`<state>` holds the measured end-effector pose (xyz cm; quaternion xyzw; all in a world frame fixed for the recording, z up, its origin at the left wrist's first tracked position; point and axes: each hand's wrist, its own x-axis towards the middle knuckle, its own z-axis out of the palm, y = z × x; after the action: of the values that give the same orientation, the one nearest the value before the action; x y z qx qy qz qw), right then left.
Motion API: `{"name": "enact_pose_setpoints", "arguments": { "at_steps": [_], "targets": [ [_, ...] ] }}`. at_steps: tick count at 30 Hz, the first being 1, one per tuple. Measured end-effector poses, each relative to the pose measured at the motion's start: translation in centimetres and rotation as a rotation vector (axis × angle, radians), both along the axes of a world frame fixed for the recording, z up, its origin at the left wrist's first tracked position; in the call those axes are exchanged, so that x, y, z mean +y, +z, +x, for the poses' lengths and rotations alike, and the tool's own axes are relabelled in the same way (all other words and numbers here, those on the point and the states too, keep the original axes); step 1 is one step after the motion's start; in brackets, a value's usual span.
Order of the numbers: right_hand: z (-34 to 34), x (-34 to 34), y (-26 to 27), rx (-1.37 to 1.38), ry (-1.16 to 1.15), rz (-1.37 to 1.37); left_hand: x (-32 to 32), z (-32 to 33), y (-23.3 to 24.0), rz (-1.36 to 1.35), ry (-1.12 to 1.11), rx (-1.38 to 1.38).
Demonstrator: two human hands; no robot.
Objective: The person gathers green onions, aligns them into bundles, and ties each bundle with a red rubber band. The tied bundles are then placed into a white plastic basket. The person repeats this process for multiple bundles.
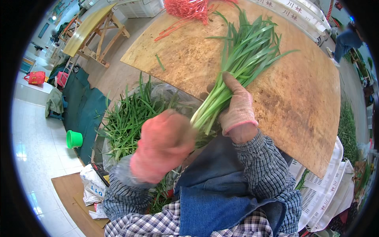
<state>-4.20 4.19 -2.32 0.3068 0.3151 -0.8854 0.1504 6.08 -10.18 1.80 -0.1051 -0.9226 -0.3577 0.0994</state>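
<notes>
My right hand [239,111], in a pale knit glove with a pink cuff, is closed around a bunch of long flat-leaved greens [251,49] that look like garlic chives. The leaf tips spread over the wooden tabletop [296,97], while the pale stalk ends point down to the left, past its near edge. By those ends is my left hand [164,145], in a pinkish-red glove, blurred and curled. Whether its fingers grip anything cannot be made out. Beyond my left hand, a heap of loose greens [130,121] lies in clear plastic sheeting.
A tangle of red plastic ties [189,10] lies at the table's far side. White plastic crates [318,183] stand to the right, below the tabletop. At left are a green bucket [74,139] and a wooden trestle table [88,29]. Another person's leg [345,43] shows at far right.
</notes>
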Motion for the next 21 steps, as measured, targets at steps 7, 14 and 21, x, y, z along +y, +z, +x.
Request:
{"name": "enact_pose_setpoints", "arguments": {
  "at_steps": [7, 14, 21],
  "targets": [
    [-0.4, 0.8, -1.5, 0.072, 0.020, -0.078, -3.8, 3.9, 1.6, 0.643, 0.462, -0.413],
    [0.7, 2.5, -1.7, 0.323, 0.119, -0.268, 0.0, 0.6, 1.4, 1.149, 0.380, -0.477],
    [2.3, 3.2, -1.9, 0.419, 0.178, -0.261, 4.5, -3.2, -0.5, 1.281, 0.373, -0.530]
  ]
}}
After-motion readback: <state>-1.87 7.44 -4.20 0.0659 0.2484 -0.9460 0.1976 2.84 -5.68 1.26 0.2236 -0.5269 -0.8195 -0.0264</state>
